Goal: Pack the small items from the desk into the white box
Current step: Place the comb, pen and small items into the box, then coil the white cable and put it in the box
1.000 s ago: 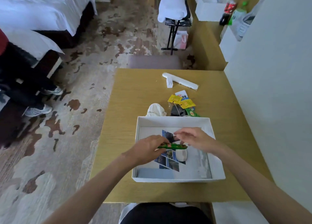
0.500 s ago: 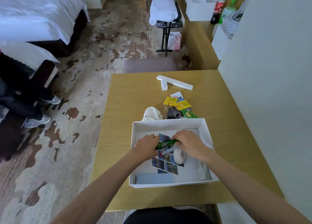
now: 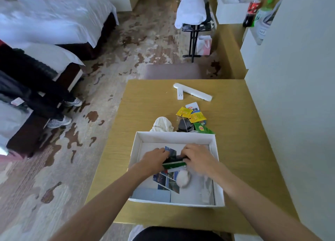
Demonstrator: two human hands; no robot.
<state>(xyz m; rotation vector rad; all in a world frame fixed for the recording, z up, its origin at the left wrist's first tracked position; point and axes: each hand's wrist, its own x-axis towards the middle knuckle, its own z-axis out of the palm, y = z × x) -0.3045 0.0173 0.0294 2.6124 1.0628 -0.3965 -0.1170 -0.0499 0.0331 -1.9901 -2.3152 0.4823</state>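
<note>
White box (image 3: 174, 136): left hand (image 3: 155, 159), right hand (image 3: 197, 159) pinch green packet (image 3: 174, 164) ends, low inside. Risk: uneven release drops packet askew onto white puff (image 3: 183, 180).

I look down on a wooden desk (image 3: 145, 102) set against a pale wall (image 3: 299, 77) on my right. A blotchy brown-and-cream carpet (image 3: 112, 81) spreads to white-sheeted beds (image 3: 54, 23) on my left; a padded stool (image 3: 174, 72) stands beyond the desk.

Hotel bedroom, white-sheeted beds (image 3: 54, 21), desk (image 3: 145, 104)
</note>
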